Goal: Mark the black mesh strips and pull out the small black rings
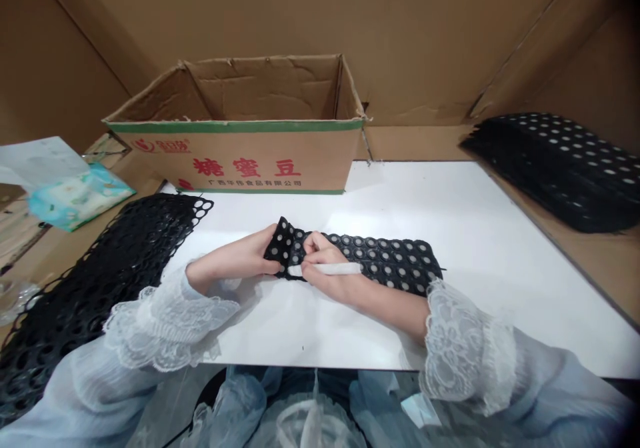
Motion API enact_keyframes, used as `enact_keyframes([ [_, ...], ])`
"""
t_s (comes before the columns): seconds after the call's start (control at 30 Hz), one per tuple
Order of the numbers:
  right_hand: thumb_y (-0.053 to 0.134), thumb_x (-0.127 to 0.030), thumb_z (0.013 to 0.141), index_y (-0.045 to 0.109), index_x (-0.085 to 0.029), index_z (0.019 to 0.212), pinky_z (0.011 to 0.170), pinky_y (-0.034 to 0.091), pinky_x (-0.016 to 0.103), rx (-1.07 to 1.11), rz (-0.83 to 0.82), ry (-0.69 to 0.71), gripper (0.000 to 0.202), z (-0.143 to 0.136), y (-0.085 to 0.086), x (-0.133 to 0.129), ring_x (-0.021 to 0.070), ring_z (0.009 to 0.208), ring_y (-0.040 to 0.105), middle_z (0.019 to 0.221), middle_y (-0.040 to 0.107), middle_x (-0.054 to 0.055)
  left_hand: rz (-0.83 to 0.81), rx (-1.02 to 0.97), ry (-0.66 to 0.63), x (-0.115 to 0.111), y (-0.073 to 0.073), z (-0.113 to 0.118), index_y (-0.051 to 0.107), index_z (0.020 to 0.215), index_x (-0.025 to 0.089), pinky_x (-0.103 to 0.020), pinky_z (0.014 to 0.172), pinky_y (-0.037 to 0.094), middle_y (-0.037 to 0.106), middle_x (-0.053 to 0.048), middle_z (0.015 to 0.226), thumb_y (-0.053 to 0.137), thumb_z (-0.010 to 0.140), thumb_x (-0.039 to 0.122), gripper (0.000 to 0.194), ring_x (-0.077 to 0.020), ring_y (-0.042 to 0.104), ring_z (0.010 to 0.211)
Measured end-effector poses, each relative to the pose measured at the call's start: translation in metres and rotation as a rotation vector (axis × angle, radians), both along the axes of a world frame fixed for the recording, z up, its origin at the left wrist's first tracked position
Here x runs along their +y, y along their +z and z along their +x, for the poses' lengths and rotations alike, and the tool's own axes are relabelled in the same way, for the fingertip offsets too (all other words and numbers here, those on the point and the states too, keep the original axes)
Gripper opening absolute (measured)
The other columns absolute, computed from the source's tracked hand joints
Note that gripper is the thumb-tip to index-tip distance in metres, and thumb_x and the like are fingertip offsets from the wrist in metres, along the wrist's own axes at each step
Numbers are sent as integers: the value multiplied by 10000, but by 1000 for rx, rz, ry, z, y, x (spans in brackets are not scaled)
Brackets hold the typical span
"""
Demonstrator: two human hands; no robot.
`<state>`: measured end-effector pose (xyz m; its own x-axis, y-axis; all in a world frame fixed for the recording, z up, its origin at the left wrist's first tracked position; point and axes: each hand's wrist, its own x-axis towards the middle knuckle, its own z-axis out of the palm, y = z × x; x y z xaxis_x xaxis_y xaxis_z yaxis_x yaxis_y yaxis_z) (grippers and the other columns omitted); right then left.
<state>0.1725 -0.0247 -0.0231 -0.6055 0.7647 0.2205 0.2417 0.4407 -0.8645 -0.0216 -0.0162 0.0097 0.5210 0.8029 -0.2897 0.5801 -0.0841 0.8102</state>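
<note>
Dotted black strip, one: left hand pinching turned-up end, right hand pinching one white stick.

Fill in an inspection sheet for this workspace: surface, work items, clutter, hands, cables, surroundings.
Surface: white tabletop, with the dotted black strip lying on it.
Work items: the strip's left end is bent up; a white stick-like tool lies across it in the grasp.
Clutter: perforated black sheeting at left, a stack of dotted black sheets at right, a blue-and-white soft pack at far left.
Hands: left hand grips the bent end; right hand holds the tool.
Cables: nothing clearly seen.
Surroundings: open cardboard box behind the strip; brown cardboard panels beyond.
</note>
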Motion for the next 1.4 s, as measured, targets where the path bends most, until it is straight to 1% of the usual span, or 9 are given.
enact_keyframes([
  [0.2,425,-129,740,450,-147,441,721,358,256,27,-156,-64,300,0,4,1,103,750,431,793,349,8,-226,-159,115,2,-6,1,483,885,158,-203,433,310,481,25,624,511,625,164,262,-92,418,503],
  [0.37,410,-160,752,470,-146,447,677,361,245,23,-252,-75,311,-1,4,3,96,708,430,818,367,10,-302,-215,134,-4,-7,1,417,945,173,-198,404,303,470,32,586,490,675,161,280,-92,425,468],
  [0.53,391,-161,769,466,-148,466,674,364,255,-5,-246,-65,313,-6,4,0,94,702,426,823,353,11,-94,-191,285,-17,-10,10,401,1007,177,-190,445,324,461,25,696,491,675,132,347,-78,416,519],
  [0.67,372,-191,806,358,-161,499,729,375,269,-15,-95,-46,309,-8,1,-5,107,756,415,826,342,15,139,-191,406,-30,-12,20,383,1026,197,-204,568,366,476,16,773,469,700,117,347,-101,455,652],
  [0.9,352,-213,845,393,-174,605,796,374,271,3,55,-21,247,-4,1,-10,116,829,408,855,352,24,-18,-301,369,-26,-9,12,402,1022,178,-212,567,357,483,4,794,507,722,182,318,-107,448,642],
  [1.03,400,-218,814,382,-165,518,760,385,259,13,36,-60,301,-7,-4,-6,109,802,439,838,373,21,41,-40,196,-15,-7,-3,422,1004,177,-232,563,358,512,0,758,537,722,265,317,-128,459,604],
  [1.17,397,-234,815,456,-167,484,771,393,272,57,57,-199,342,-4,-6,3,117,806,467,805,431,23,265,500,58,-13,9,-12,438,985,187,-256,558,336,528,-3,632,499,759,356,288,-173,497,570],
  [1.27,415,-229,806,517,-174,512,858,363,310,39,155,-311,316,3,-6,11,149,908,469,833,500,41,529,852,30,-14,27,-7,472,962,156,-309,648,354,571,-77,703,454,789,322,240,-236,546,686],
  [1.4,403,-256,821,554,-176,561,913,337,338,-65,174,-350,311,9,-7,16,181,1008,461,873,566,67,751,935,-97,-5,37,14,523,871,118,-386,738,344,575,-158,833,400,808,228,177,-297,533,817],
])
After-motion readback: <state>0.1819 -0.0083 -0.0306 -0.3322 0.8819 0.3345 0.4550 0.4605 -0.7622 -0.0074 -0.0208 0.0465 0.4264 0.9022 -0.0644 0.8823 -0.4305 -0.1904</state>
